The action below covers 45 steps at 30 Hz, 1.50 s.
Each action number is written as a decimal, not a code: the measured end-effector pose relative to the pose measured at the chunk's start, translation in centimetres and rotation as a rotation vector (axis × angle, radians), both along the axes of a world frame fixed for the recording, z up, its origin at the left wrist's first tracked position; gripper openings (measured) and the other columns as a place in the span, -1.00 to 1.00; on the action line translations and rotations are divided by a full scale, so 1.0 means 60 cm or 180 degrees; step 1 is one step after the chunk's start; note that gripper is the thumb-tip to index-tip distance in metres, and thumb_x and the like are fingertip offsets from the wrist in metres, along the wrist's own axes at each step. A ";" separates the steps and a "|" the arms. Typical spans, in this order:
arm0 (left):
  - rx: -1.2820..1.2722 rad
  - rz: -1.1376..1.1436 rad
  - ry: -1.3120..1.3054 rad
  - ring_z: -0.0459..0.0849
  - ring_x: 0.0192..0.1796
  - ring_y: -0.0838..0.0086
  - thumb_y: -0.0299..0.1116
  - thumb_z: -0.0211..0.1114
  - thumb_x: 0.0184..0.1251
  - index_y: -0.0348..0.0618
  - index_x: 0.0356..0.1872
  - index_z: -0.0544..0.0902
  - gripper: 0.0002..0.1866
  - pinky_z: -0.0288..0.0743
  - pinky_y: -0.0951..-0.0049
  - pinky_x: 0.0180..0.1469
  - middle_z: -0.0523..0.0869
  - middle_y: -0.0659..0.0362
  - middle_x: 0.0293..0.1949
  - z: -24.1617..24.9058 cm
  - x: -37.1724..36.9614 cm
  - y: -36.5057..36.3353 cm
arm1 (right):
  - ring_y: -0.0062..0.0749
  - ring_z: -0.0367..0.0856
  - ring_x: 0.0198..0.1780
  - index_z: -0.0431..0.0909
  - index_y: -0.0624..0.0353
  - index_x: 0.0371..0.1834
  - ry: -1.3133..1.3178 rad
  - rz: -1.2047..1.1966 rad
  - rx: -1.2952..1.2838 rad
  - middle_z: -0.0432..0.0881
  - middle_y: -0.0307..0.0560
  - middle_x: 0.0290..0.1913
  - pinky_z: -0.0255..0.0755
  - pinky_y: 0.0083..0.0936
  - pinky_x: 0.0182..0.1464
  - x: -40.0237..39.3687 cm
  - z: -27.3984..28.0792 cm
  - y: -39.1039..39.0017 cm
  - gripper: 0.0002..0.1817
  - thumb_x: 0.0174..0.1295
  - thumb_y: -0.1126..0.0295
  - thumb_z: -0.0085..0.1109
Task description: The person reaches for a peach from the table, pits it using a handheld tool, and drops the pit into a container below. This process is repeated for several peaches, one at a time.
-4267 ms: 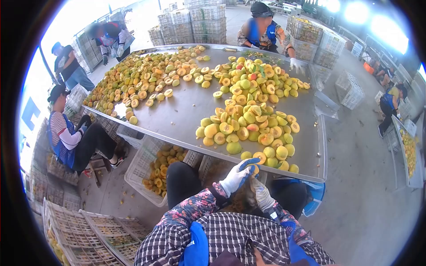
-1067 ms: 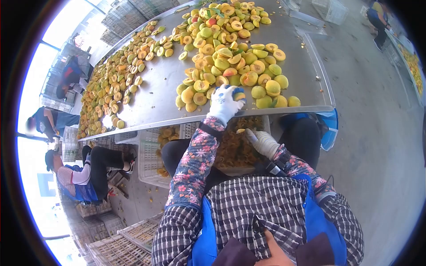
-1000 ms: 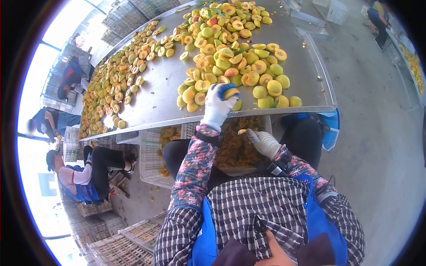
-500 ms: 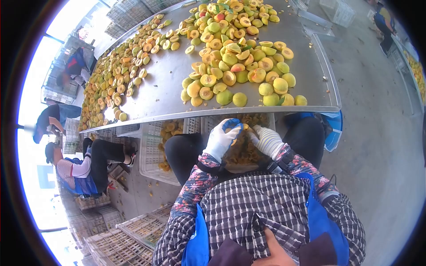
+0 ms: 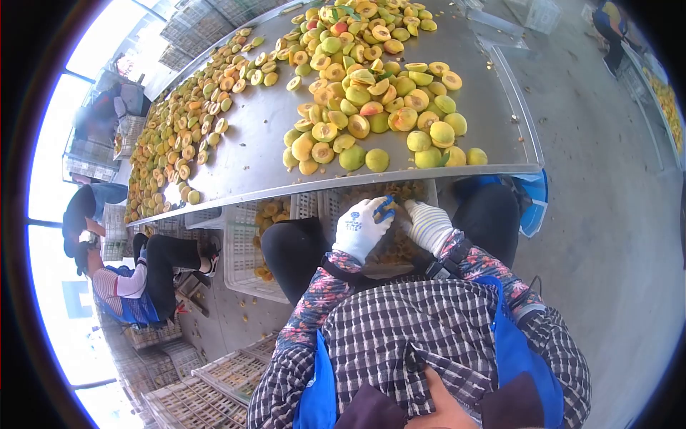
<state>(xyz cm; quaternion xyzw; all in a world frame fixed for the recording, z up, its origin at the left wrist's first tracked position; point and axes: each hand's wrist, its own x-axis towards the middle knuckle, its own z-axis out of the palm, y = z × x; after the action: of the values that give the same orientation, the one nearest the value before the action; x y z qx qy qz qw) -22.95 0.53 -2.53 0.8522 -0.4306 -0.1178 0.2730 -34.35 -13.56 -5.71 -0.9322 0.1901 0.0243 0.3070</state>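
My left hand, in a white glove with blue fingertips, is closed just below the table's front edge, its back turned up. What its fingers hold is hidden. My right hand, in a striped glove, is closed close beside it, its fingertips hidden or too small to make out. Beneath both hands is a crate of fruit pieces between my knees. In front of them, cut yellow-green fruit lies heaped on the metal table.
A white crate with fruit stands left of my knees. More crates are at the lower left. A seated co-worker and others are at the left. Another person is at the far right by a second fruit table.
My left hand has turned so that its back faces up, and the yellow fruit piece seen between my hands is now out of sight. The view has shifted slightly.
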 end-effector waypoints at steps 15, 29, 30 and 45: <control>0.0264 -0.0419 -0.0542 0.69 -0.13 0.24 -0.28 0.33 0.17 -0.02 -0.16 0.72 -0.78 0.58 0.31 -0.07 0.70 0.17 -0.25 -0.017 0.005 -0.002 | 0.09 0.65 -0.15 0.51 0.20 -0.14 0.0112 0.0027 -0.0168 0.67 0.22 -0.21 0.51 -0.10 -0.08 -0.002 -0.005 0.000 -0.65 0.32 0.10 0.06; -0.0041 -0.0214 -0.0374 0.69 -0.17 0.19 -0.29 0.34 0.15 -0.04 -0.16 0.69 -0.77 0.58 0.30 -0.12 0.70 0.16 -0.23 -0.027 0.015 0.000 | 0.08 0.65 -0.15 0.50 0.21 -0.15 -0.0074 0.0104 -0.0141 0.66 0.20 -0.21 0.51 -0.11 -0.08 -0.003 -0.005 0.006 -0.65 0.34 0.10 0.05; -0.0036 -0.0216 -0.0366 0.69 -0.17 0.19 -0.29 0.34 0.15 -0.04 -0.16 0.69 -0.77 0.58 0.30 -0.12 0.70 0.16 -0.23 -0.031 0.013 0.000 | 0.08 0.65 -0.15 0.50 0.21 -0.15 -0.0066 0.0102 -0.0135 0.66 0.20 -0.21 0.51 -0.11 -0.08 -0.002 -0.003 0.005 -0.65 0.34 0.10 0.05; -0.0975 0.1265 0.4591 0.62 -0.14 0.64 -0.15 0.14 0.51 -0.13 0.15 0.56 -0.64 0.51 0.63 -0.10 0.66 0.25 -0.11 -0.142 0.032 0.018 | 0.09 0.65 -0.19 0.48 0.20 -0.10 -0.0217 0.0017 -0.0226 0.64 0.19 -0.24 0.51 -0.09 -0.13 0.004 -0.009 -0.001 -0.67 0.29 0.16 0.12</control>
<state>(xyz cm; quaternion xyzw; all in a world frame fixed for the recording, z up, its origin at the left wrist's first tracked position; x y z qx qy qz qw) -21.05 1.59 -11.07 0.5784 0.0042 -0.5328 0.6177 -34.14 -13.64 -6.24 -0.9433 0.1777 -0.0133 0.2799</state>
